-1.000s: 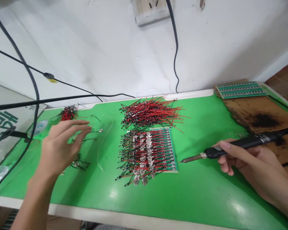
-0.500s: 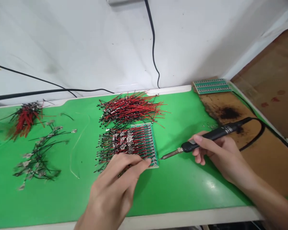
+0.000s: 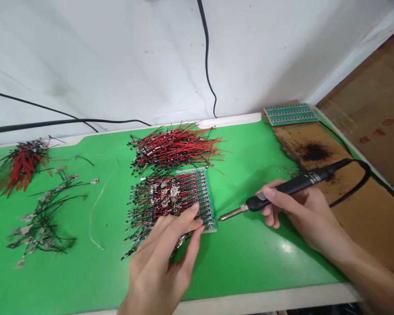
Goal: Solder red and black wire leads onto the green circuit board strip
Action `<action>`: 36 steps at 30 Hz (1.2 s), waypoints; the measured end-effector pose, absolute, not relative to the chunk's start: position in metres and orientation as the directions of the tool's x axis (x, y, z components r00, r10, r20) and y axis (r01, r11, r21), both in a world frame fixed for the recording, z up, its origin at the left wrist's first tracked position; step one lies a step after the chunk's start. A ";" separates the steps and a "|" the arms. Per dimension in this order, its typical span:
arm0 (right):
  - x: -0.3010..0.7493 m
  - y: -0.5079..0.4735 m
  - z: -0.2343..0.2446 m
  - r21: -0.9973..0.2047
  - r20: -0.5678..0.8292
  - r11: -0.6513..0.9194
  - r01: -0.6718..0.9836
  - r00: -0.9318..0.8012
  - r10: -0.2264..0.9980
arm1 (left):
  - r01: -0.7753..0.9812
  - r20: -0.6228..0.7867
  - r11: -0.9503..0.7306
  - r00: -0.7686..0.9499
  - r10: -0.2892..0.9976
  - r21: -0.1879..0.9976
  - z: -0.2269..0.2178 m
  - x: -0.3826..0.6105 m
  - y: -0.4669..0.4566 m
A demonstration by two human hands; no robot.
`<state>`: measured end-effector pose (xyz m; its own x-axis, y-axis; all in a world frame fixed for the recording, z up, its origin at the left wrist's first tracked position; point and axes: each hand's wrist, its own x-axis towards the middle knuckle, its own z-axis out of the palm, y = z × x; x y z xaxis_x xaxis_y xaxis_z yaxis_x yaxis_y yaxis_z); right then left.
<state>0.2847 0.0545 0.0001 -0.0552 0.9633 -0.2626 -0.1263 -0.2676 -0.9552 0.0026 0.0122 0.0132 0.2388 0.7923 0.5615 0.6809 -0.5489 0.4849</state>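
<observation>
My right hand (image 3: 298, 205) is closed round the black handle of a soldering iron (image 3: 290, 186). Its metal tip points left and ends at the right edge of a green circuit board (image 3: 211, 205), near the lower corner. Rows of red and black wires (image 3: 141, 205) lie across that board, their black ends fanning out to the left. My left hand (image 3: 167, 253) lies over the lower wires, thumb and a finger pinched together on a wire by the board's solder pads, with the index finger raised. The pinched wire is mostly hidden. Small metal parts (image 3: 174, 192) rest on the wires.
Behind the board lies a heap of loose red and black wires (image 3: 180, 146). Another bundle (image 3: 22, 164) and black wires with metal tabs (image 3: 42, 218) are at the left. A second circuit board (image 3: 290, 114) sits on scorched cardboard (image 3: 357, 205) at the right.
My left hand has shifted slightly, its index finger now lifted away from the thumb. A black wire end shows farther out at lower left. The iron stays by the board's edge.
</observation>
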 end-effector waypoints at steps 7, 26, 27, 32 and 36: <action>0.285 0.054 0.001 -0.955 -0.270 -0.273 -0.114 -0.045 0.962 | 0.748 0.575 -0.539 0.261 0.775 0.386 0.012 0.002 0.011; 0.284 0.054 0.007 -0.956 -0.287 -0.287 -0.060 -0.009 0.958 | 0.688 0.526 -0.622 0.396 0.753 0.374 0.017 -0.006 0.017; 0.284 0.054 0.007 -0.957 -0.286 -0.286 -0.058 -0.007 0.958 | 0.686 0.520 -0.617 0.391 0.759 0.386 0.017 -0.006 0.017; 0.283 0.055 0.008 -0.957 -0.284 -0.284 -0.053 0.000 0.959 | 0.687 0.533 -0.612 0.373 0.760 0.392 0.017 -0.004 0.018; 0.282 0.055 0.009 -0.956 -0.286 -0.286 -0.058 -0.008 0.958 | 0.698 0.523 -0.607 0.379 0.764 0.380 0.017 -0.002 0.019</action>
